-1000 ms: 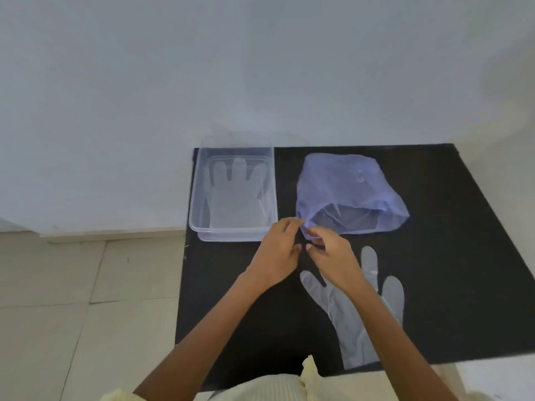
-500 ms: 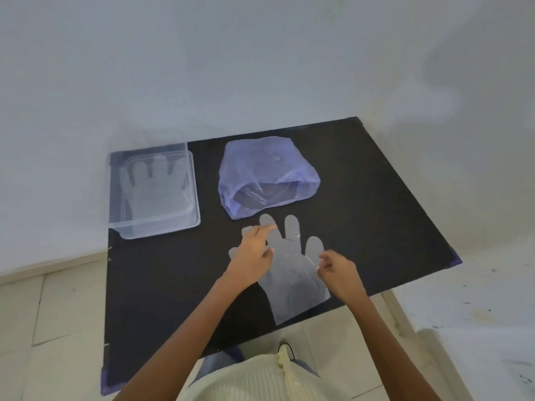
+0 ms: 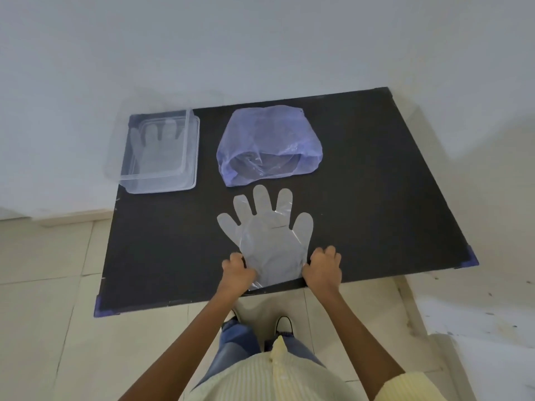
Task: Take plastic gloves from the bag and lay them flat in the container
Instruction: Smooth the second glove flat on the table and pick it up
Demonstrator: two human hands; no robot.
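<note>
Both hands, left (image 3: 236, 274) and right (image 3: 323, 267), have dropped from the bag mouth to pinch the cuff corners of the glove (image 3: 269, 235), apparently ready to lift it off the tabletop (image 3: 376, 198). Beyond, the bag (image 3: 269, 134) gapes; the container (image 3: 162, 151) holds one glove.

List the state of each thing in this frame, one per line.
Container: open, one glove lying flat inside.
Bag: mouth open toward the person.
Glove on table: flat, fingers spread.
Left hand: pinching the glove's cuff.
Right hand: pinching the glove's cuff.
</note>
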